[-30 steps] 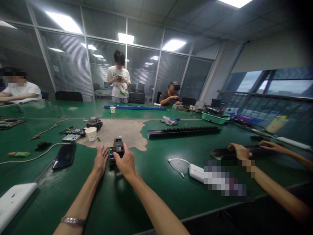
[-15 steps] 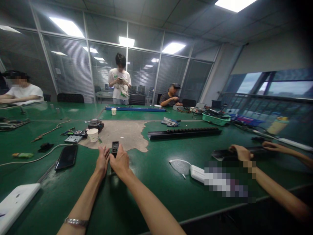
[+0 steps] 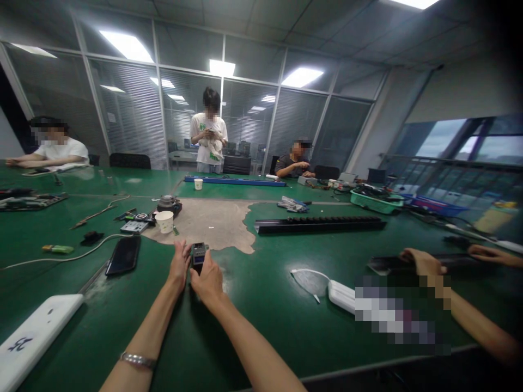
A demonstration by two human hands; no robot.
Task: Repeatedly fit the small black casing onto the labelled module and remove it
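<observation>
A small dark rectangular block point(image 3: 199, 251) stands in front of me at the near edge of the bare tan patch point(image 3: 208, 218). Its upper end is grey, with a bluish area below that; I cannot make out its kind. My right hand point(image 3: 208, 279) grips it from the right, thumb across the near side. Along its left side my left hand point(image 3: 180, 267) has its fingers stretched out, close to the block; whether they press on it is unclear. The block's lower part is hidden by my right hand. A paper cup point(image 3: 164, 222) stands beyond my hands.
Left lie a black phone point(image 3: 123, 255), a white case marked 25 point(image 3: 41, 329) and a cable. Ahead right is a long black rail point(image 3: 321, 225). A neighbour's hand point(image 3: 425, 267) rests on another black rail point(image 3: 392, 263). A white charger point(image 3: 341, 295) lies nearer me.
The view has turned slightly left, so things sit further right in it. The block's upper end now looks grey with a bluish area below; before, dark openings showed there. My right hand still grips it.
</observation>
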